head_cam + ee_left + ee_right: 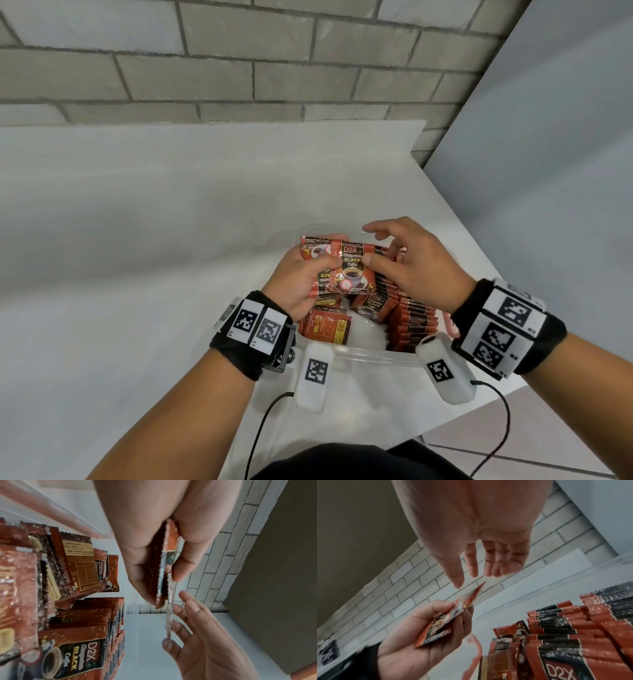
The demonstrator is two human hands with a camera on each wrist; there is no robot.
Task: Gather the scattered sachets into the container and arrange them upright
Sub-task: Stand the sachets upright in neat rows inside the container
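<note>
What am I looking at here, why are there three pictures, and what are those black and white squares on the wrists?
There is no machine here, just a person working with two bare hands. The large picture comes from a camera on the head, looking down. The other two come from cameras strapped to each wrist, looking along the hand, so things appear tilted. The patterned squares sit on the wristbands; the pictures do not show what they are for.

On the white counter stands a clear plastic container holding red-and-black coffee sachets; the rows of sachets on its right side stand upright, those on the left lean loosely.

The left hand pinches a few sachets above the container. The right hand is open, its fingers straight, thumb touching the front sachet's edge.
</note>
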